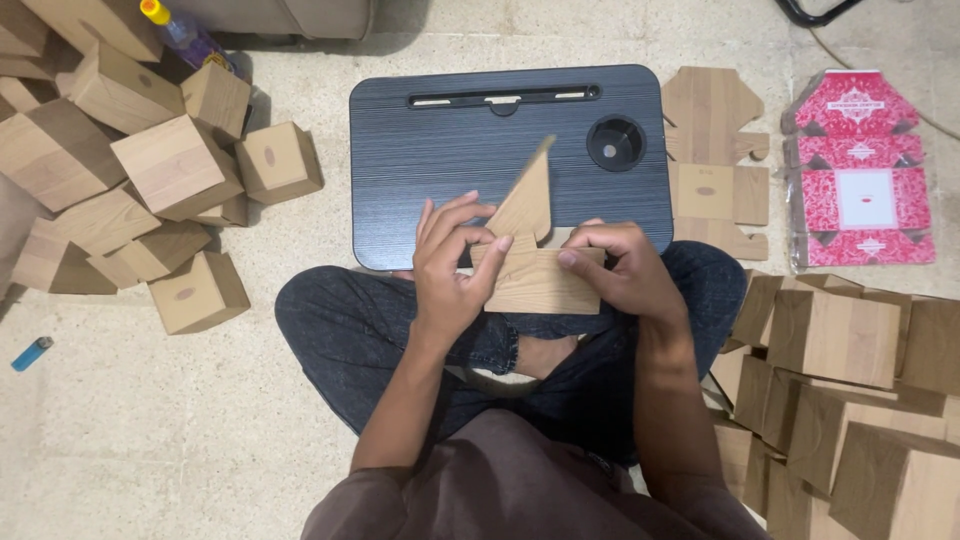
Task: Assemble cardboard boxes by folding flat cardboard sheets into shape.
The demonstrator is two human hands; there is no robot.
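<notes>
Seated on a pale floor behind the black lap desk [440, 150], your left hand [448, 265] and right hand [620, 270] both grip a half-folded cardboard box [530, 262] at its near edge, finished boxes [150, 170] piled left of it, flat blanks [712, 160] waiting right.

Sitting cross-legged, both forearms reaching forward and converging over the lap. Left hand [448, 265] is curling palm-down, fingers bent, thumb and forefinger pinching inward toward the right. Right hand [620, 272] is mirroring it, knuckles up, thumb pressing inward toward the left, fingers wrapping under. Both hands are gripping the same piece between them, fingertips almost meeting at centre. Wrists roughly level, elbows tucked near the torso. Sleeves ending above the elbows, forearms bare.
</notes>
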